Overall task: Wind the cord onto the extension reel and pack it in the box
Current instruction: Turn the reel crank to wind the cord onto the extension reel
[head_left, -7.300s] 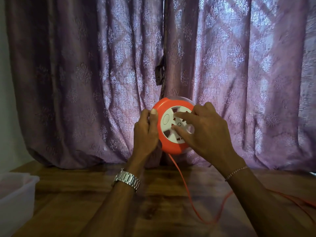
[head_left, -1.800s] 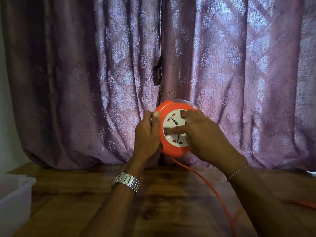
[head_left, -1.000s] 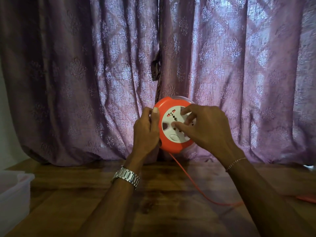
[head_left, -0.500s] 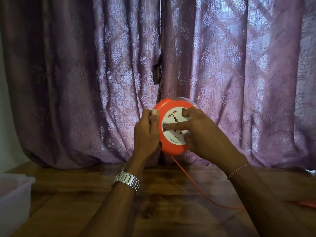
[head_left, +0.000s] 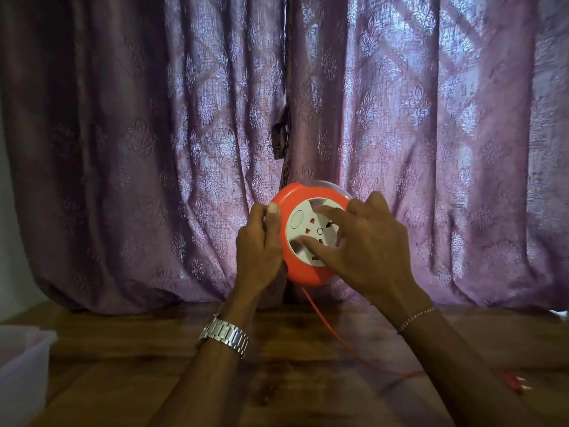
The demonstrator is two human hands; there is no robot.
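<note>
Nearest me: both forearms reach forward over the wooden table (head_left: 129, 377), a metal watch (head_left: 224, 335) on my left wrist, a thin bracelet (head_left: 416, 317) on my right. A translucent plastic box (head_left: 21, 362) sits at the table's left edge, well apart from the hands. On the right, the orange cord (head_left: 320, 322) lies slack across the table; its plug end (head_left: 515, 384) is near the right edge, blurred. The cord rises from the table to the bottom of the reel (head_left: 308, 234). The reel is orange with a white socket face, held upright above the table, face toward me. My left hand (head_left: 258, 251) is clamped on the reel's left rim, thumb on the front edge. My right hand (head_left: 366, 245) is spread over the socket face, fingertips (head_left: 303, 241) pressing the white disc, not gripping; motion blur there. Behind everything, purple patterned curtains (head_left: 154, 134) fill the background.
</note>
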